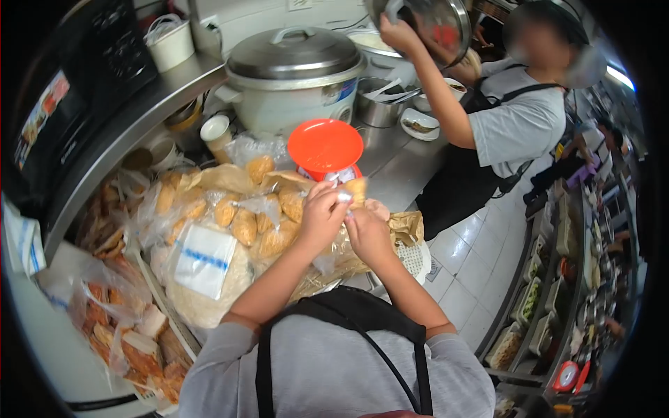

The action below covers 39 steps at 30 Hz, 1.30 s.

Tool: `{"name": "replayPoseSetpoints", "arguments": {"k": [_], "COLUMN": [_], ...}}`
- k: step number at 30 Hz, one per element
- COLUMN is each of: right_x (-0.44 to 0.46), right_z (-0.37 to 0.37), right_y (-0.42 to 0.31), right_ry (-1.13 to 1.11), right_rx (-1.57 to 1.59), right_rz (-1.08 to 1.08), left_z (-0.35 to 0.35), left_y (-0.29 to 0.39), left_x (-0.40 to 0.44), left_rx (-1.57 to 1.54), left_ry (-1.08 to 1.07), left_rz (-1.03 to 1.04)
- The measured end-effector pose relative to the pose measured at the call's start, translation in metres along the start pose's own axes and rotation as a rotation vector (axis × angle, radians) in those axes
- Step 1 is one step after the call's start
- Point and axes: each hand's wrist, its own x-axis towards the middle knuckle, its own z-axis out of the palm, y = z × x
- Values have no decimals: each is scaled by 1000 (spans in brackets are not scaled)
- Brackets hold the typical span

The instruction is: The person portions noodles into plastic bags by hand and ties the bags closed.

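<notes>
Both hands meet over the counter in front of my chest, around a small plastic bag of golden-brown food (pixel 357 189). My left hand (pixel 323 214) is closed at the bag's near side, with a shiny whitish bit showing at its fingertips. My right hand (pixel 369 235) pinches just below the bag, and its fingertips are partly hidden. Right behind them stands a red plastic bowl (pixel 325 143). To the left lie several similar filled bags (pixel 244 226) on brown paper. A stack of flat clear bags with a blue stripe (pixel 203 261) rests nearer me.
A large lidded rice cooker (pixel 293 83) stands at the back. On the right, a co-worker (pixel 519 111) holds up a metal lid (pixel 456 31). Bagged brown pieces of food (pixel 139 334) fill a crate at left. Food trays (pixel 526 299) line the far right, beyond the tiled floor (pixel 460 272).
</notes>
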Motion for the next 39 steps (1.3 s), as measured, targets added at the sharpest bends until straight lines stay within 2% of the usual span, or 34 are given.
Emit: {"name": "replayPoseSetpoints", "arguments": {"k": [1,4,5,7,8,9,10,11,14,15,18,19,22,23,26,30,31,34,35,38,39], "right_x": [2,11,13,12,13,15,16,20,36,40,44,47,52,53,42,15,18,13,15,15,13], "right_z": [-10,-20,-16,-7,-9,-15,-17,-16,-5,-3,18,24,33,33,49,66,67,75,72,80,80], "right_y": [0,-3,2,19,16,10,7,14,10,3,-2,-4,-21,-36,-59,-97,-100,-110,-119,-113,-115], "right_ry": [131,268,215,77,-45,-172,-304,-412,-310,-420,-517,-579,-671,-674,-573,-497,-530,-720,-675,-698,-681], "right_rx": [-238,-68,153,594,707,813,914,904,1054,1043,967,991,1000,942,785,697,574,761,700,605,562], "right_rz": [-182,-370,-283,-101,8,119,233,117,243,211,-173,-148,-259,-261,-289,-374,-556,-284,-437,-590,-582], "left_z": [-1,-5,-7,-15,-18,-17,-21,-27,-37,-40,-55,-60,-71,-78,-99,-111,-116,-129,-129,-136,-138], "left_y": [0,3,5,19,23,23,24,25,22,22,31,30,29,24,15,3,2,-1,8,8,10], "left_x": [-1,-3,-3,-6,-9,-12,-14,-14,-26,-30,-38,-42,-57,-59,-72,-103,-110,-129,-129,-144,-145], "left_rx": [-16,-480,-607,-525,-484,-350,-375,-401,-513,-554,-598,-437,-131,-143,-70,-407,-407,-358,-547,-625,-636], "left_ry": [-51,-111,-92,-209,-260,-200,-210,-216,-154,-116,-21,-30,157,183,346,467,505,390,398,325,331], "left_rz": [-11,-213,-214,-189,-179,-135,-205,-273,-384,-404,-355,-298,-156,-183,-86,-534,-511,-495,-531,-628,-637]}}
